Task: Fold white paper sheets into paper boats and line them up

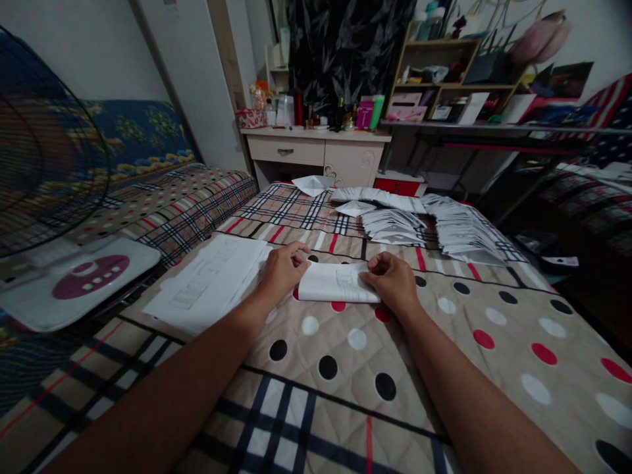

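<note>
A folded sheet of white paper (328, 282) with print near its right side lies on the patterned bedspread (345, 368). My left hand (285, 271) pinches its upper left corner between thumb and fingers. At the right edge, my right hand (392, 280) has its fingers curled and pressed together on the paper. Left of my left hand rests a stack of printed paper sheets (207, 280), slightly fanned out.
Several piles of folded papers (395, 226) and a longer pile (464, 230) sit at the bed's far side, near a folded paper piece (313, 184). A fan (44, 145) stands at left. Beyond the bed are a white dresser (296, 148) and shelves (444, 85).
</note>
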Tool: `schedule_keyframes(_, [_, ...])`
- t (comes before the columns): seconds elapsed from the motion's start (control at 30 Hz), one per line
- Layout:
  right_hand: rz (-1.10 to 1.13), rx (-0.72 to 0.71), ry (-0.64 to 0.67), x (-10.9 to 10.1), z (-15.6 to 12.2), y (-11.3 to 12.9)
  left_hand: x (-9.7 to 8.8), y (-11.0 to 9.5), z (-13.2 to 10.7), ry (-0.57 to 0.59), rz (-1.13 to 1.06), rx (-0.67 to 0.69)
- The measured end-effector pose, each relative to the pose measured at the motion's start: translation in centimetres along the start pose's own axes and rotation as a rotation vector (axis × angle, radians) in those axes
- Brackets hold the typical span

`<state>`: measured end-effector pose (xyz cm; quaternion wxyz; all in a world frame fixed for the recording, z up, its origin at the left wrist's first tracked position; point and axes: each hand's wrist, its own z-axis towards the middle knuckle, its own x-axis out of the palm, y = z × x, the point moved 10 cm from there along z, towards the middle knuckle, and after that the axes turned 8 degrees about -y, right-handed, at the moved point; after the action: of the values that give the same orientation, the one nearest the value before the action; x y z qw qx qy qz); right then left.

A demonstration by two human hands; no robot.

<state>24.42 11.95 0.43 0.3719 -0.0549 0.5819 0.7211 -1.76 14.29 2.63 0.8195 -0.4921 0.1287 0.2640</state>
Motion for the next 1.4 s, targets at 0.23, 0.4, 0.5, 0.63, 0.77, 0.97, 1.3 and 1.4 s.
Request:
schedule_keyframes(0.23, [-0.217,-0.069,0.041,0.1,-0.1,1.0,1.8,-1.3,-0.4,0.129,0.229,0.208])
schedule_keyframes(0.4, [-0.276,-0.080,0.043,0.0,-0.3,1.4,2.2,-3.3,-0.8,0.122,0.360,0.392])
schedule_keyframes(0.5, [-0.276,-0.085,0.041,0.0,-0.3,1.4,3.4,-3.1,-1.3,0.240,0.276,0.417])
schedule_keyframes(0.63, [-0.262,-0.089,0.053,0.1,-0.2,1.4,3.6,-1.4,-1.1,0.361,0.091,0.306])
schedule_keyframes(0.77, [-0.266,-0.074,0.092,0.2,-0.2,1.4,3.9,-0.5,-1.5,0.578,0.027,0.220])
schedule_keyframes(0.97, [-0.242,-0.044,0.150,0.7,-0.2,1.2,3.8,-1.0,-1.7,0.646,0.094,0.248])
schedule_keyframes(1.3, [-0.356,-0.305,-0.026,-1.4,-1.6,7.9,4.1,-1.2,-2.0,0.629,0.219,0.238])
schedule_keyframes(1.4, [0.017,-0.436,0.036,0.6,-4.8,12.1,4.2,-1.0,-1.9,0.597,0.171,0.263])
